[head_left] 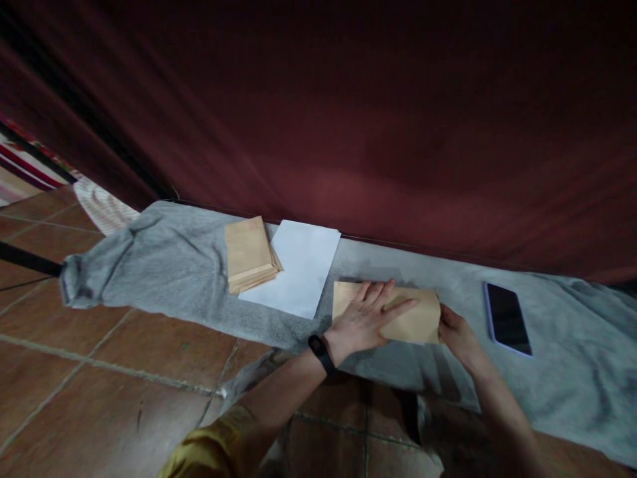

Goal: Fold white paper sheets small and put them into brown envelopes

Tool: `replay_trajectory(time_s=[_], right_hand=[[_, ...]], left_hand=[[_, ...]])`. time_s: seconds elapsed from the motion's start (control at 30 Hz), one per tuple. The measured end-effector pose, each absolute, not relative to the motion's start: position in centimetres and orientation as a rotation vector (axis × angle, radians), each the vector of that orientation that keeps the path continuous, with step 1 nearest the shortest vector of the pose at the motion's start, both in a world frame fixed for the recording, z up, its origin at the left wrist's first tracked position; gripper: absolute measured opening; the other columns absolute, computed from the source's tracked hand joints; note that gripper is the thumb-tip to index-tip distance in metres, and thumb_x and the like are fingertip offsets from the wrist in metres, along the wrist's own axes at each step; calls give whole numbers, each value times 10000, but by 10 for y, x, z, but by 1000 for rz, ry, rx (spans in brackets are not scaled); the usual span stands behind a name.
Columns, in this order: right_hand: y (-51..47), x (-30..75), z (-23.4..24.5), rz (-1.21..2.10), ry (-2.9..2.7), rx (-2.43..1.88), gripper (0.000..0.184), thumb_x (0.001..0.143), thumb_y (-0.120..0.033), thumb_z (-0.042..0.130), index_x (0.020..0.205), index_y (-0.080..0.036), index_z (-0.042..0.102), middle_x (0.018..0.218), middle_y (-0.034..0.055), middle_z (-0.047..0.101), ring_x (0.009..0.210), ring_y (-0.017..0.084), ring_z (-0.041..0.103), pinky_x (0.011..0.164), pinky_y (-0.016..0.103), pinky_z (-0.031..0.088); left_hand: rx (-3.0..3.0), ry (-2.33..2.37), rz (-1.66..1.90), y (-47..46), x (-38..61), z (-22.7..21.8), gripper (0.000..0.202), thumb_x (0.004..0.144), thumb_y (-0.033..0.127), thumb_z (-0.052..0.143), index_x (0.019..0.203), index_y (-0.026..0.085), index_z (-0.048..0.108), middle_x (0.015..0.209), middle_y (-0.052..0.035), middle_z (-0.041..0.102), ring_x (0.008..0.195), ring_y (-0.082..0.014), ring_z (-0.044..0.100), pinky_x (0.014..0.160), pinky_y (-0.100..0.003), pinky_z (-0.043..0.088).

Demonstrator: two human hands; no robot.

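Note:
A tan paper envelope [415, 323] lies lengthwise on the grey cloth. My left hand [362, 317] rests flat on its left half, fingers spread. At the envelope's right end, my right hand [456, 332] has its fingers closed on the edge, which bulges up slightly there. A thin bit of white shows under the envelope's near edge. To the left, several similar envelopes [247, 245] are stacked, overlapping a pile of white paper sheets [306, 265].
A smartphone [508, 318] in a light purple case lies right of my right hand. The grey cloth [174, 252] covers a long low strip over the tiled floor [99, 385]. A dark red fabric wall [348, 146] rises directly behind it.

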State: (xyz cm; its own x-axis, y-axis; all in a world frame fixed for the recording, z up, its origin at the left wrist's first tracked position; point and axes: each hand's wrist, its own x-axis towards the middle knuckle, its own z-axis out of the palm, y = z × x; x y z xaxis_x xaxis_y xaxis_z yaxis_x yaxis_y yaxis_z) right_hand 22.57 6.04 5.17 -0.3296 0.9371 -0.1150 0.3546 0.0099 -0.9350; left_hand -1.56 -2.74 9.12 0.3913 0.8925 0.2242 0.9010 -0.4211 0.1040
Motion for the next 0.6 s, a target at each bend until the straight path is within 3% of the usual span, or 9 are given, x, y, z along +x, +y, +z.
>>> replay_trajectory(time_s=[0.17, 0.37, 0.5, 0.6], right_hand=[[60, 226, 54, 1402, -1657, -1369, 417, 671, -453, 742, 1016, -219, 732, 925, 76, 801, 818, 281, 746, 748, 375, 610], [60, 227, 57, 1241, -1739, -1406, 357, 697, -463, 717, 961, -223, 716, 820, 58, 782, 792, 261, 729, 702, 353, 585], [61, 232, 56, 952, -1628, -1458, 304, 715, -460, 727, 917, -239, 677, 837, 50, 752, 805, 235, 701, 718, 329, 554], [61, 235, 59, 991, -1491, -1413, 314, 756, -511, 728, 878, -228, 663, 789, 28, 715, 728, 194, 663, 693, 301, 538]], left_hand=[[-2621, -1679, -357, -28, -16, 88, 1140, 791, 513, 788, 1636, 327, 45, 1656, -168, 302, 1449, -361, 379, 1213, -560, 141], [-2637, -1663, -345, -28, -17, 87, 1149, 785, 557, 782, 1636, 344, 40, 1614, -148, 373, 1466, -382, 330, 1209, -647, 79], [-2609, -1678, -330, -29, -17, 86, 1170, 778, 573, 785, 1637, 343, 25, 1633, -140, 348, 1453, -375, 352, 1217, -618, 101], [-2574, -1700, -321, -29, -16, 84, 1188, 759, 606, 791, 1638, 342, 37, 1683, -131, 254, 1473, -381, 323, 1221, -592, 123]])
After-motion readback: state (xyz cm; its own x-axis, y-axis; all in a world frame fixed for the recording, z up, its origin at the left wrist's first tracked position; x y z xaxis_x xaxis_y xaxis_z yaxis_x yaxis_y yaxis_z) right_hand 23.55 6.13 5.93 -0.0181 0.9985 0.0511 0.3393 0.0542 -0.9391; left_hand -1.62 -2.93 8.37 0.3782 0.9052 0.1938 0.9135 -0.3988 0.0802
